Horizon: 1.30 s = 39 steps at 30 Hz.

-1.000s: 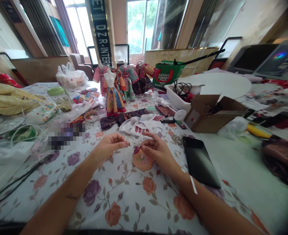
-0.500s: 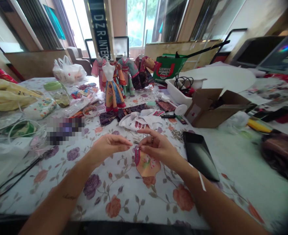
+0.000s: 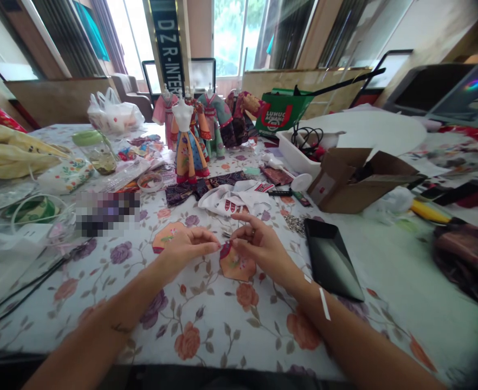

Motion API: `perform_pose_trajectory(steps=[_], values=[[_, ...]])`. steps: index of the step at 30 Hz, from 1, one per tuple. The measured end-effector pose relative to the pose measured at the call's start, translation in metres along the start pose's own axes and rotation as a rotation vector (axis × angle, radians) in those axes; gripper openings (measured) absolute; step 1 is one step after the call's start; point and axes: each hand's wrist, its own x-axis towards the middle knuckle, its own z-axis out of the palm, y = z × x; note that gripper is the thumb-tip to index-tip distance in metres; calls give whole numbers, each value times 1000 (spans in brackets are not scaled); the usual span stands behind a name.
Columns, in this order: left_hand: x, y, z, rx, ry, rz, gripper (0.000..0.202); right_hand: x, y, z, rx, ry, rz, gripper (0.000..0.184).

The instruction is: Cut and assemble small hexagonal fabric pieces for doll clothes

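Observation:
In front of me, my right hand [image 3: 259, 246] pinches the upper edge of a small orange embroidered fabric piece [image 3: 238, 265] with a dark pink trim. The piece hangs below the fingers, close to the tablecloth. On the other side, my left hand [image 3: 192, 246] has thumb and forefinger pressed together at the trimmed corner. What lies between those left fingertips is too small to make out. A second orange embroidered piece [image 3: 166, 233] with a similar trim lies on the cloth, partly behind my left hand.
A black tablet [image 3: 332, 260] lies right of my right forearm. Beyond my hands are a crumpled white cloth [image 3: 218, 200], a white dress form [image 3: 182, 116] in a colourful skirt and several other dressed forms. An open cardboard box [image 3: 344, 184] and a white bin [image 3: 296, 154] stand right.
The second orange piece now shows behind my left hand. The held piece has shifted slightly left and up, its trimmed corner nearer my left fingertips.

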Motion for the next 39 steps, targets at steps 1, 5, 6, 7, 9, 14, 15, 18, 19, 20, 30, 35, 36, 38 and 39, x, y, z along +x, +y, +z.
perform_pose_trajectory(steps=[1, 5, 6, 7, 9, 14, 15, 18, 19, 20, 30, 35, 36, 38, 39], values=[[0, 0, 0, -1, -21, 15, 17, 0, 0, 0, 7, -11, 0, 49], [-1, 1, 1, -81, -94, 26, 10, -2, -2, 0, 44, -58, 20, 50], [-1, 2, 2, -107, -99, 16, 9, -2, -3, 1, 53, -66, 27, 51], [-2, 2, 2, -126, -99, 5, 9, -2, -3, 1, 59, -74, 32, 51], [-2, 2, 2, -147, -94, -12, 8, -3, -5, 2, 60, -89, 36, 51], [-2, -1, 1, -161, -94, -24, 9, -2, -3, 3, 33, -74, 19, 50], [-2, -1, 1, -165, -94, -24, 8, -2, -2, 3, 34, -72, 17, 50], [-1, 0, 2, -179, -97, -27, 8, -3, 0, 4, 51, -74, 20, 50], [-1, -1, 2, -183, -96, -29, 8, -3, 0, 4, 56, -73, 23, 50], [-1, -1, 2, -185, -96, -32, 8, -3, 0, 4, 57, -70, 25, 50], [-1, -2, 3, -174, -73, -27, 8, -4, -2, 6, 46, -27, 13, 50], [-1, -4, 3, -172, -86, -1, 9, -4, -2, 6, 64, -20, 24, 49], [0, -4, 3, -166, -84, 0, 9, -4, -2, 6, 66, -21, 24, 48], [0, -5, 3, -152, -74, -8, 10, -5, -3, 7, 65, -22, 22, 48], [0, -5, 3, -148, -69, -11, 10, -5, -3, 7, 63, -23, 22, 48]])
